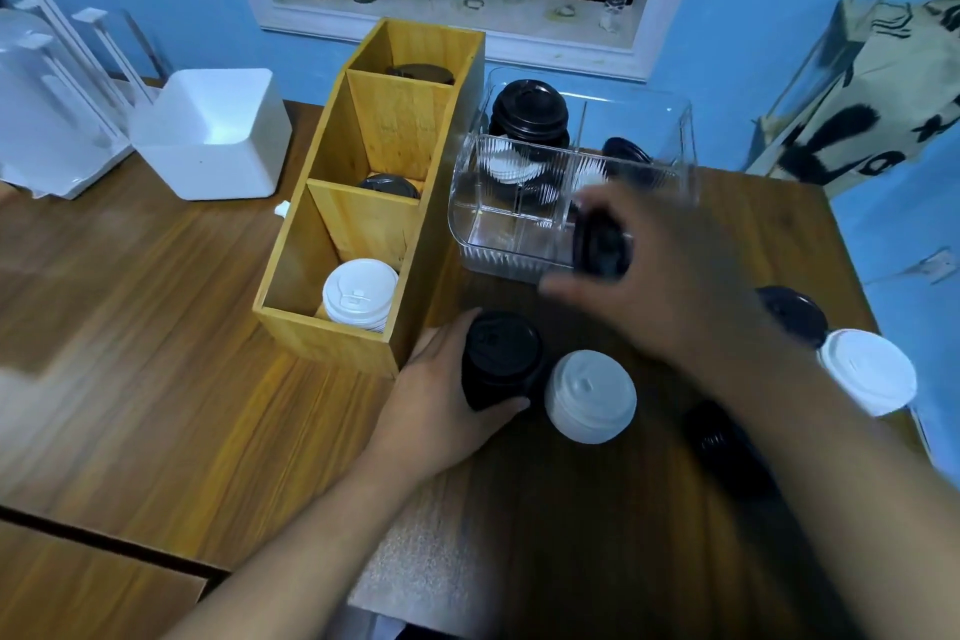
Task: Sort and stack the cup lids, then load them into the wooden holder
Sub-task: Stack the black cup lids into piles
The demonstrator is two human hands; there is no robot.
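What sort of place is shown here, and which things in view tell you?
Probably a café-style drinks prep corner, perhaps a mock-up in a room. Clues: the three-compartment wooden holder, the clear ribbed plastic bin holding black disposable cup lids, and the white lid stack on the brown wooden table.

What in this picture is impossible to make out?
Head view:
- Right hand: motion-blurred; whether it grips one black lid or several is unclear.
- Wooden holder: dividers hide all but the tops of the dark lids in the middle and far compartments.
- Left hand covers the side of the black lid stack; count hidden.
- Another black stack: mostly behind the right forearm.
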